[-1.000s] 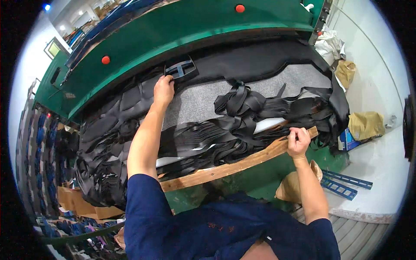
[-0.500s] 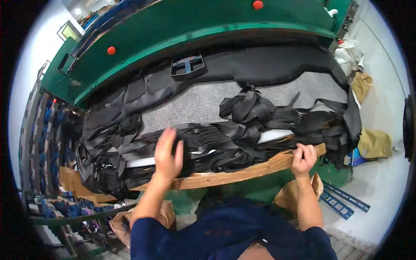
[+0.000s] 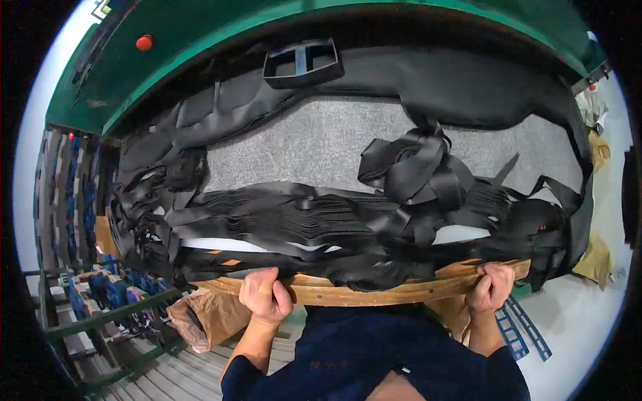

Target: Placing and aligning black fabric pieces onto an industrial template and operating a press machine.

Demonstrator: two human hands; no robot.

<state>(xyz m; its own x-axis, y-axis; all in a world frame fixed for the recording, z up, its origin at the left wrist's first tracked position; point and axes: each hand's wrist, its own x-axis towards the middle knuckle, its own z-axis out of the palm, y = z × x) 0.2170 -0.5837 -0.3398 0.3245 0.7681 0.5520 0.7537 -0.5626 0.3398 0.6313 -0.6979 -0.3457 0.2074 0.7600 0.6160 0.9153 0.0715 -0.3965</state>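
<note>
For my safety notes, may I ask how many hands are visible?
2: the left hand on the left part of the wooden rail, the right hand near its right end.

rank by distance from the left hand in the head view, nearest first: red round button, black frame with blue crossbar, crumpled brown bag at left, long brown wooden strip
1. Long brown wooden strip: touching the left hand
2. Crumpled brown bag: lower left
3. Black frame with blue crossbar: far side
4. Red round button: far upper left

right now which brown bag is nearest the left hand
The crumpled brown bag to the lower left of the left hand; the other bags are near or beyond the right hand.
</note>
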